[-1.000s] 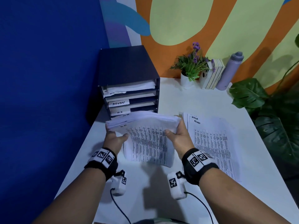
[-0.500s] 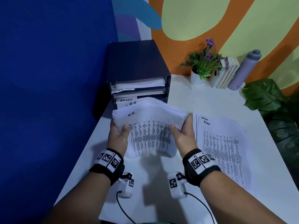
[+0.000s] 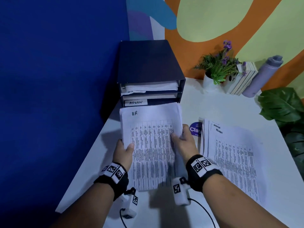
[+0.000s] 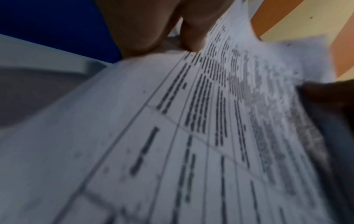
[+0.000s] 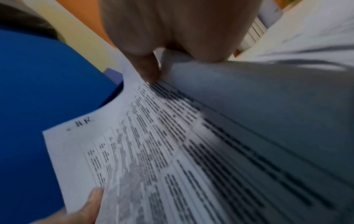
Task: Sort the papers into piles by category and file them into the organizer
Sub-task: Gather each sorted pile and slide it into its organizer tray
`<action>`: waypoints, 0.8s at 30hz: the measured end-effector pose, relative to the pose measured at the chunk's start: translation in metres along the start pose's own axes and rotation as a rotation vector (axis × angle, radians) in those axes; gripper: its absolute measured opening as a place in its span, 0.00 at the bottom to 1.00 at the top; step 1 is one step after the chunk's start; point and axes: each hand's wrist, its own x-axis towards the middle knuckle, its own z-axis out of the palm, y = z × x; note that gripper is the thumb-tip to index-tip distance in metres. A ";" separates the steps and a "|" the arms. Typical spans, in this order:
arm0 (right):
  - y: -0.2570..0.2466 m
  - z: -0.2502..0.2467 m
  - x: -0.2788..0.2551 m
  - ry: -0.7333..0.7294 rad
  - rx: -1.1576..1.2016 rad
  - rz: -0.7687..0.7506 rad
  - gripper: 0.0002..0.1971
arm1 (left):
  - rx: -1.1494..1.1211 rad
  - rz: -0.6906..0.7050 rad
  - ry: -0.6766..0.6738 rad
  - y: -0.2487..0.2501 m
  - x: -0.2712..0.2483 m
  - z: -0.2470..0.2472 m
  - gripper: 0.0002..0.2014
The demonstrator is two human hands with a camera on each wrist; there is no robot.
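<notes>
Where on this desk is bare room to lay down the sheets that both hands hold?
Bare desk lies between the organizer and the flower pot, reaching forward to the ADMIN pile. Another bare strip runs along the left edge beside the left hand. It is crowded at the back right: books, bottle.

A white table (image 3: 222, 102) stands against a wall that is deep blue (image 3: 57, 79) on the left and painted with orange, yellow-green and light blue shapes (image 3: 213, 17) on the right. At the table's far edge sit a white pot of purple flowers (image 3: 218, 68), a row of books (image 3: 243, 79) leaning just beside it, and a lilac bottle (image 3: 263, 74) tilted against the books. A round blue sticker (image 3: 195, 129) lies on the tabletop. Large green leaves (image 3: 283, 104) reach in from the right.
</notes>
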 end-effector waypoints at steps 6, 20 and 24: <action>0.013 0.023 0.029 0.081 0.046 0.216 0.08 | 0.162 -0.145 -0.153 -0.019 0.018 -0.019 0.16; 0.025 0.018 0.121 0.135 -0.091 0.335 0.05 | -0.052 -0.338 -0.424 -0.021 0.030 -0.028 0.17; 0.023 0.028 0.120 0.056 -0.037 0.323 0.08 | -0.004 -0.343 -0.358 -0.021 0.050 -0.035 0.12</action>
